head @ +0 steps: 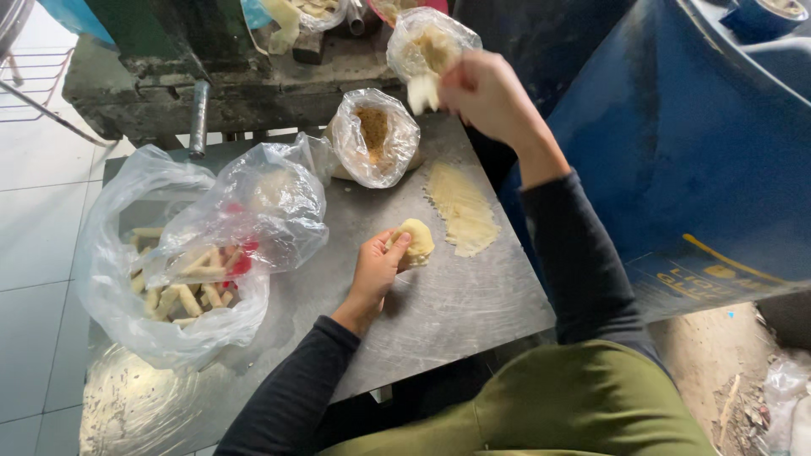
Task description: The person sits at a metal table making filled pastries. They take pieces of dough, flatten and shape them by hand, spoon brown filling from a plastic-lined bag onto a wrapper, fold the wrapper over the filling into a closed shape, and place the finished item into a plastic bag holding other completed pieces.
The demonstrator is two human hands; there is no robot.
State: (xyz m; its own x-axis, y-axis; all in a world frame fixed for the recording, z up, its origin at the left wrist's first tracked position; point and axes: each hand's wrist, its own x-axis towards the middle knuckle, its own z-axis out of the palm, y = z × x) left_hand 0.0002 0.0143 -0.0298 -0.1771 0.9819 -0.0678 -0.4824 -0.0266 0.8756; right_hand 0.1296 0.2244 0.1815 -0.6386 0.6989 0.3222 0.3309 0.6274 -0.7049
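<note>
The left hand (378, 268) cups a pale, soft dough lump (415, 241) on the scratched steel tabletop (439, 304), fingers curled around it. Bare metal lies open toward the near edge. The right hand (486, 95) is raised near the far edge, fingers pinching a pale strip (422, 93). Beside the lump lies a flattened dough sheet (462, 209); crinkled clear bags (182, 253) crowd the left.

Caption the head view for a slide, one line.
Left hand holds a dough lump on the metal table; right hand lifts a pale piece beside plastic bags.
</note>
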